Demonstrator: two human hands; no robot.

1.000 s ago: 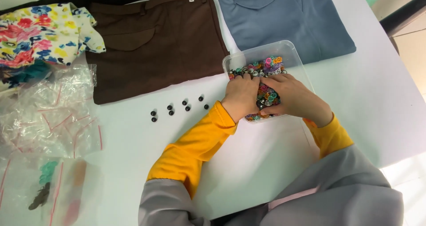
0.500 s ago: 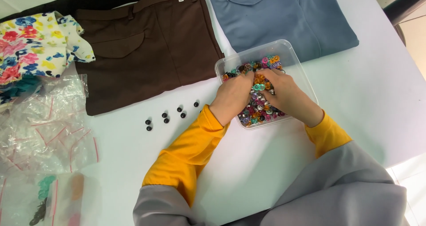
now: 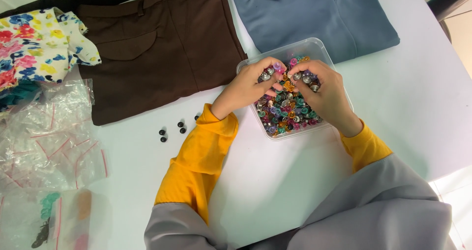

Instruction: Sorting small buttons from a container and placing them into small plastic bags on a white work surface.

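Note:
A clear plastic tub (image 3: 322, 47) on the white table holds many small coloured and silver buttons (image 3: 287, 113). Both my hands are over it. My left hand (image 3: 248, 86) reaches in from the left, fingertips pinched among the buttons near a pink one at the tub's far side. My right hand (image 3: 322, 90) lies across the tub's right half, its fingers curled on silver buttons. The two sets of fingertips almost meet. A few small black buttons (image 3: 172, 129) lie loose on the table left of my left sleeve.
Folded brown trousers (image 3: 157, 48) and a folded blue garment (image 3: 314, 14) lie at the back. A floral cloth (image 3: 39, 48) sits at far left. Clear plastic bags (image 3: 46, 137) and small zip bags with coloured bits (image 3: 54, 220) lie at left.
Both hands have shifted toward the tub's far side and their fingertips have come together over the buttons. The view has moved slightly.

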